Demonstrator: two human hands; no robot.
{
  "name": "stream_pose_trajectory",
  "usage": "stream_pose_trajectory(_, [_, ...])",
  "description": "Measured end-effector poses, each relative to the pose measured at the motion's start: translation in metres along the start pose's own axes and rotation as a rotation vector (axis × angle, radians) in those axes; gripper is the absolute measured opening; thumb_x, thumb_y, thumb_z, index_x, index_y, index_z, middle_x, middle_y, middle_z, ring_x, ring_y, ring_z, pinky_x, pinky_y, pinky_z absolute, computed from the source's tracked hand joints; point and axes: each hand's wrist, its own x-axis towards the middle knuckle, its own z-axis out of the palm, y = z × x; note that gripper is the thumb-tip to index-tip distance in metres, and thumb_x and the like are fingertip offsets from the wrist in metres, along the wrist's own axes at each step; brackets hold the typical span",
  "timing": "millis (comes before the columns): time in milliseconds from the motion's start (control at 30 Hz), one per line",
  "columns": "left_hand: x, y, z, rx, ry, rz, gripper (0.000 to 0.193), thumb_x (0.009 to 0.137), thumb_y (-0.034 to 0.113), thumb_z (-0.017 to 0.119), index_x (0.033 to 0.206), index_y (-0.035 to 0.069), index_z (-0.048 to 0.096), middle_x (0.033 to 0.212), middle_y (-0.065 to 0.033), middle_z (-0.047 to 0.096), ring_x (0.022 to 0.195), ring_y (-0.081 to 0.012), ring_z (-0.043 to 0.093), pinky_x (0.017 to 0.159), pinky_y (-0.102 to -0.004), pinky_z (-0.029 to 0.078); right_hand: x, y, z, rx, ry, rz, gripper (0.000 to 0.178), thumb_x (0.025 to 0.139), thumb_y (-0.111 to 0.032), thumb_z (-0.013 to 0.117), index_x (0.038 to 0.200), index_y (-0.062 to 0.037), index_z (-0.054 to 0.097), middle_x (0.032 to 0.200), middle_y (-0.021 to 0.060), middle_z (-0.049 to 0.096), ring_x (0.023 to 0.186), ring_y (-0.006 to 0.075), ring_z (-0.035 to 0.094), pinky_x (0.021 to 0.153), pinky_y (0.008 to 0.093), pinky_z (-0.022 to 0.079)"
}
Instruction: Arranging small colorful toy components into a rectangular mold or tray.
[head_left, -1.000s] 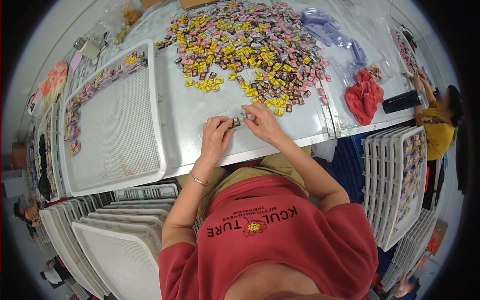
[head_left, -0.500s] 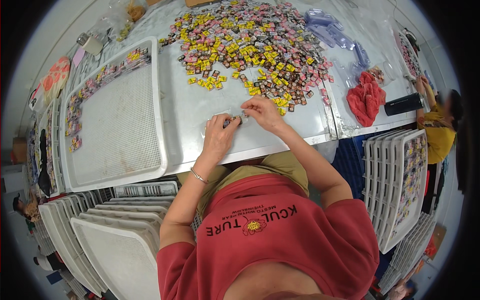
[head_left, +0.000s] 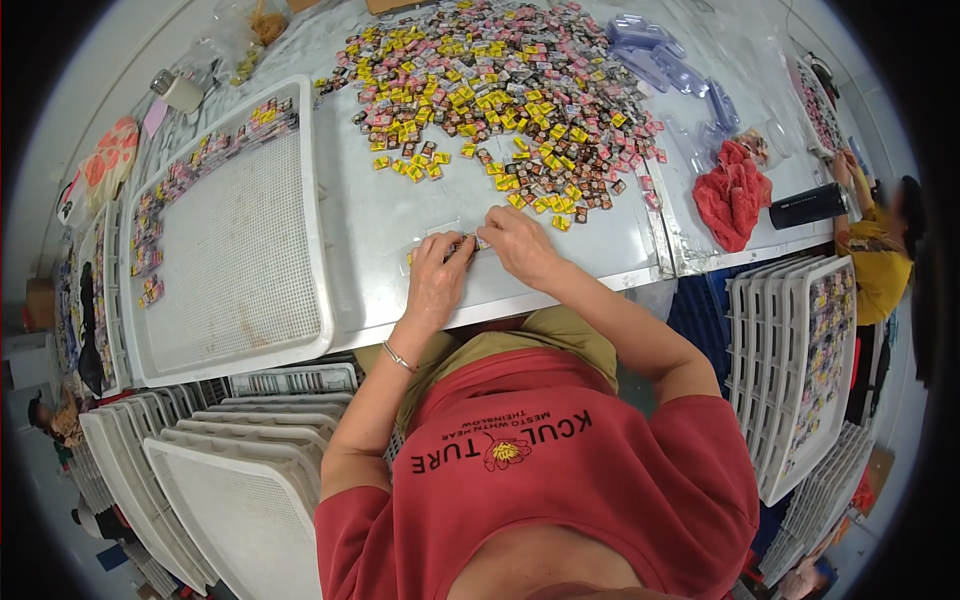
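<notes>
On the metal table close to its front edge, my left hand (head_left: 437,268) curls over a small row of coloured pieces (head_left: 467,241) lying on clear plastic (head_left: 447,226). The fingers are closed on it and cover most of it. My right hand (head_left: 518,247) is at the right end of this row, its fingers pinched together. Whether a piece is between those fingertips is hidden. Beyond both hands spreads a large heap of small rectangular pieces (head_left: 500,90) in yellow, pink, brown and grey.
To the left lies a white mesh tray (head_left: 240,230) with filled rows along its far and left sides. A red cloth (head_left: 733,200), clear plastic cases (head_left: 650,55) and a black bottle (head_left: 806,208) are on the right. White trays (head_left: 235,500) stand stacked below the table; a person in yellow (head_left: 872,262) works farther right.
My right hand has come down and a little left, closing in on the row under my left hand. My left hand has stayed nearly still.
</notes>
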Motion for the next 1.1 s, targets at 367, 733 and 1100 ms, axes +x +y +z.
stream_pose_trajectory(367, [-0.001, 0.001, 0.009, -0.049, -0.198, 0.043, 0.057, 0.082, 0.014, 0.059, 0.134, -0.002, 0.039, 0.136, -0.0178, 0.042, 0.128, -0.0353, 0.037, 0.105, -0.0461, 0.028, -0.031, 0.0, 0.007, -0.005, 0.276, 0.039, 0.034, 0.075, 0.004, 0.053, 0.108, -0.0028, 0.058, 0.117, 0.0161, 0.052, 0.106, 0.0313, 0.052, 0.087, 0.0376, 0.043])
stream_pose_trajectory(733, [0.006, 0.014, -0.007, 0.03, -0.325, 0.04, 0.061, 0.084, 0.028, 0.061, 0.134, 0.001, 0.04, 0.144, -0.0175, 0.031, 0.134, -0.0348, 0.027, 0.108, -0.0477, 0.021, -0.107, 0.129, -0.093, -0.517, 0.42, 0.537, 0.033, 0.08, -0.002, 0.053, 0.113, -0.0029, 0.058, 0.105, 0.0144, 0.058, 0.091, 0.0338, 0.053, 0.08, 0.04, 0.043])
stream_pose_trajectory(1100, [0.135, -0.053, 0.033, 0.074, 0.072, -0.138, 0.013, 0.078, 0.011, 0.063, 0.09, 0.005, 0.065, 0.087, -0.0132, 0.061, 0.082, -0.0337, 0.056, 0.073, -0.0428, 0.045, -0.076, 0.132, -0.06, -0.128, 0.612, 0.466, 0.034, 0.081, 0.0, 0.057, 0.115, -0.0016, 0.057, 0.095, 0.0117, 0.059, 0.085, 0.0256, 0.055, 0.076, 0.0331, 0.046])
